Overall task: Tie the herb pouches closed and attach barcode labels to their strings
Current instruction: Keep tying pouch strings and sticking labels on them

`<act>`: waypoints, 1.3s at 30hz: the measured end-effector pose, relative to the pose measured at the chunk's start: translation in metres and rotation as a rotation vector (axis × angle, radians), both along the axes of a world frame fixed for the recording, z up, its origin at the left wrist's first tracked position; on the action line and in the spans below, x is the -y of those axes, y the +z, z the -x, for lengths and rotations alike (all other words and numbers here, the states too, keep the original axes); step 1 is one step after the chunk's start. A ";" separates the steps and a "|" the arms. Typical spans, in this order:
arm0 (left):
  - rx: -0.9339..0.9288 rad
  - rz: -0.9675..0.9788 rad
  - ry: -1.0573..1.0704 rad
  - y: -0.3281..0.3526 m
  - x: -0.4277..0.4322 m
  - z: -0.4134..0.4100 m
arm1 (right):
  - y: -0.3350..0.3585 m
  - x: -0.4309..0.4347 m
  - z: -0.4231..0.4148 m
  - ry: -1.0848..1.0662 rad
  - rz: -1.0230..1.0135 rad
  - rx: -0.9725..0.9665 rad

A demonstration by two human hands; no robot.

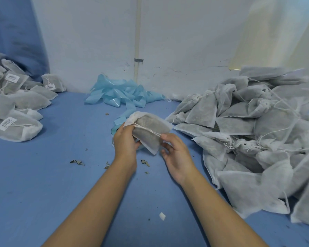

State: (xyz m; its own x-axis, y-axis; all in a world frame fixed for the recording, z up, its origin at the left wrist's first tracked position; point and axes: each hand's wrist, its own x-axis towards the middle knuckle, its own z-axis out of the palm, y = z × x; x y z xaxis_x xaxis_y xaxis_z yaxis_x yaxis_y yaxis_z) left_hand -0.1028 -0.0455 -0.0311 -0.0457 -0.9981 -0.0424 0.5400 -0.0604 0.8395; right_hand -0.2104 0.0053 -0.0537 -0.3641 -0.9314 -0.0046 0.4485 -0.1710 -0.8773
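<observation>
A white mesh herb pouch (151,130) is held above the blue table, its open top pointing up and left. My left hand (125,139) grips the pouch at its top left edge, thumb over the fabric. A white drawstring (146,130) runs across the pouch face to my right hand (175,150), which pinches the string's end between thumb and forefinger at the pouch's right side. Under my left hand sits a roll of barcode labels (114,134), mostly hidden.
A big heap of unlabelled pouches (257,132) fills the right side. Labelled pouches (16,104) lie at the left. A tangle of blue label backing strip (121,94) lies by the wall. Dry herb crumbs (77,162) and a white paper scrap (162,216) dot the blue table (61,175).
</observation>
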 end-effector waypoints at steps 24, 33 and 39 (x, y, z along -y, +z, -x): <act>0.762 0.621 0.262 -0.021 -0.008 -0.007 | -0.013 0.007 -0.015 -0.328 -0.080 -0.022; 0.448 0.397 0.056 -0.016 -0.016 0.007 | -0.013 0.007 -0.014 -0.338 -0.071 0.003; 0.383 0.351 0.168 -0.016 -0.019 0.016 | -0.011 0.005 -0.015 -0.275 -0.042 0.036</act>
State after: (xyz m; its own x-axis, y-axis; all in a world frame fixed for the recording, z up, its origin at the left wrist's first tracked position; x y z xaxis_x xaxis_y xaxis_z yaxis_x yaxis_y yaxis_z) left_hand -0.1190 -0.0264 -0.0473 0.0689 -0.9475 0.3121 0.1698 0.3195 0.9323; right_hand -0.1953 -0.0002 -0.0650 -0.6024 -0.7961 -0.0582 0.4210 -0.2550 -0.8705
